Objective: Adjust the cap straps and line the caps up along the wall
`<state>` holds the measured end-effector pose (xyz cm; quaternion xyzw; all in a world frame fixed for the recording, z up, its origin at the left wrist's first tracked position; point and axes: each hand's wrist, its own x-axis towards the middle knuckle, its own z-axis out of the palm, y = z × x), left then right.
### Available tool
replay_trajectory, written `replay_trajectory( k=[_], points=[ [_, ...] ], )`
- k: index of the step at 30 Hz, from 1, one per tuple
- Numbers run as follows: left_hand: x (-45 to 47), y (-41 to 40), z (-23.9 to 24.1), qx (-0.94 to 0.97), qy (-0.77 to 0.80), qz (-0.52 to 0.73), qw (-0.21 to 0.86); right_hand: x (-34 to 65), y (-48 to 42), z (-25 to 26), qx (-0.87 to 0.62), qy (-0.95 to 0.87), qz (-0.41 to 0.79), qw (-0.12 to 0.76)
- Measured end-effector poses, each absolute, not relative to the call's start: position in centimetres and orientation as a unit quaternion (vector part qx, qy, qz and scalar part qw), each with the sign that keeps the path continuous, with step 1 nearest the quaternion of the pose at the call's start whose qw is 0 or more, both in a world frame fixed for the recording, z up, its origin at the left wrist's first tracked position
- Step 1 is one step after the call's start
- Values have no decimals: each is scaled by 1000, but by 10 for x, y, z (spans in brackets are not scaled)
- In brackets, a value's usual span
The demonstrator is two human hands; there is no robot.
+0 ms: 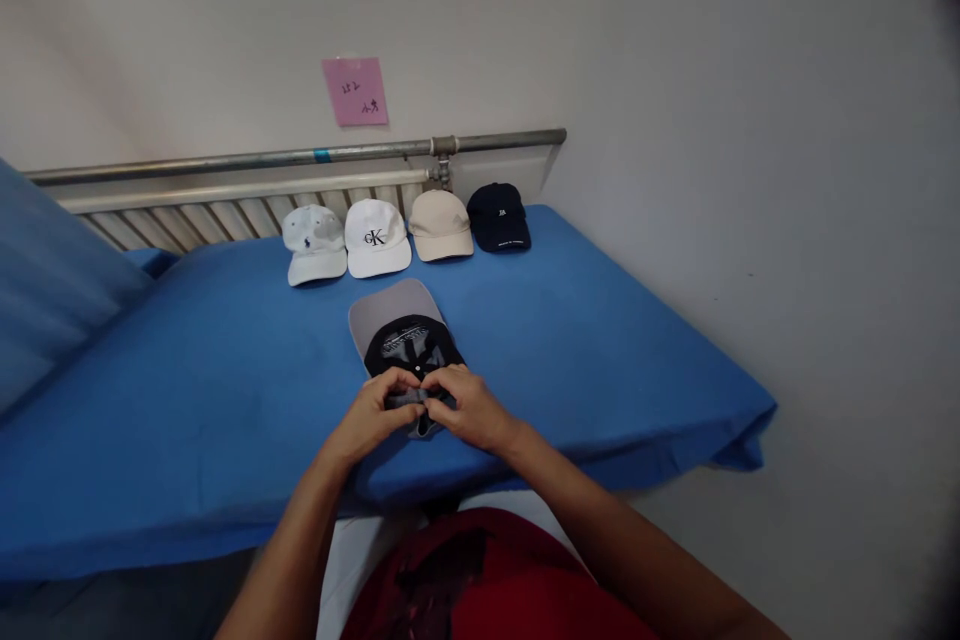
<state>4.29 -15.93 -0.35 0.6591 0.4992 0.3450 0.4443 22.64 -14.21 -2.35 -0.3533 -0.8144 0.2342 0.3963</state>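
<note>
A grey cap (401, 325) lies upside down on the blue bed sheet (225, 400), its brim pointing away from me and its dark lining facing up. My left hand (373, 417) and my right hand (469, 408) meet at the cap's near edge. Both pinch the grey back strap (409, 399) with closed fingers. Behind it, four caps stand in a row by the headboard: a white cap with a small dark logo (314, 242), a white cap with black letters (376, 236), a beige cap (440, 224) and a navy cap (499, 216).
A metal rail (300, 158) and slatted headboard run along the wall behind the caps. A pink note (355, 91) is stuck on the wall. A blue pillow (45, 270) rises at the left. The bed's corner ends at the right near a white wall.
</note>
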Motion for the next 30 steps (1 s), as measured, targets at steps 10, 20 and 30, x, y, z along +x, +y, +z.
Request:
replay_trajectory(
  k=[10, 20, 30],
  points=[
    [50, -162, -5, 717, 544, 328, 287, 225, -141, -20, -319, -843, 181, 394],
    [52, -164, -5, 746, 530, 314, 253, 223, -138, -14, -304, -877, 175, 328],
    [51, -164, -8, 753, 525, 313, 245, 224, -136, -17, -304, -856, 237, 345]
  ],
)
